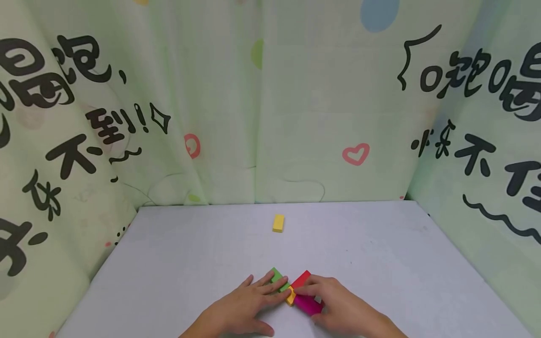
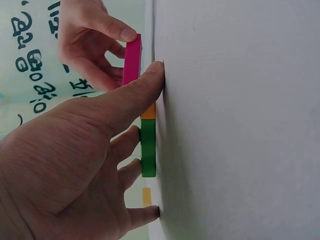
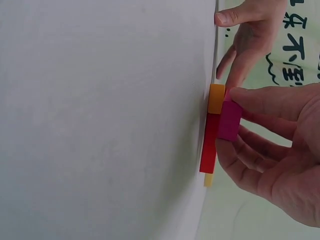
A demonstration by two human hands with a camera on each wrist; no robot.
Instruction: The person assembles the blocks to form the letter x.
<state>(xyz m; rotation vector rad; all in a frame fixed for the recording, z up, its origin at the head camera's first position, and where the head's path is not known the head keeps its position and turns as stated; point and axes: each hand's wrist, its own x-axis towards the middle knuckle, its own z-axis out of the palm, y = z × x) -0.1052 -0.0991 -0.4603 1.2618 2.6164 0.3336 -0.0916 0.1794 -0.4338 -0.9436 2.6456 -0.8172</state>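
Near the front of the white table a green block [image 1: 276,277], a red block [image 1: 301,279] and an orange block [image 1: 290,296] lie with their ends close together. My left hand [image 1: 253,303] spreads over the left side, its straight fingers touching the green block and reaching the orange one. In the left wrist view, its thumb tip [image 2: 156,70] rests at the tabletop. With thumb and fingers my right hand [image 1: 338,300] pinches a magenta block [image 3: 230,120]. That block is held slightly above the table, near the orange and red blocks.
Farther back on the white table [image 1: 203,244] lies a single yellow block [image 1: 278,223]. A pale green curtain [image 1: 304,103] with black lettering hangs behind the table and along both sides.
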